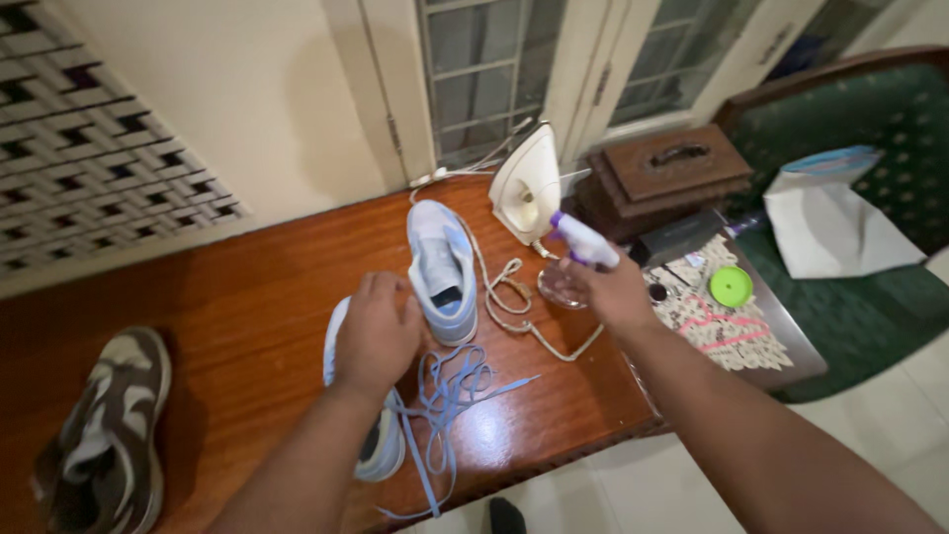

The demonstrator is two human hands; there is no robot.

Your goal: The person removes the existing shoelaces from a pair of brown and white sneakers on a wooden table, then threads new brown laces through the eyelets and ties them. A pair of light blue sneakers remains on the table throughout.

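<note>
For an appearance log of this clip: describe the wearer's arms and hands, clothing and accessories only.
Both forearms are bare as far as the frame shows: no sleeves or cuffs in view. The left hand and right hand wear no gloves. No watch, bracelet or ring is visible on either.
</note>
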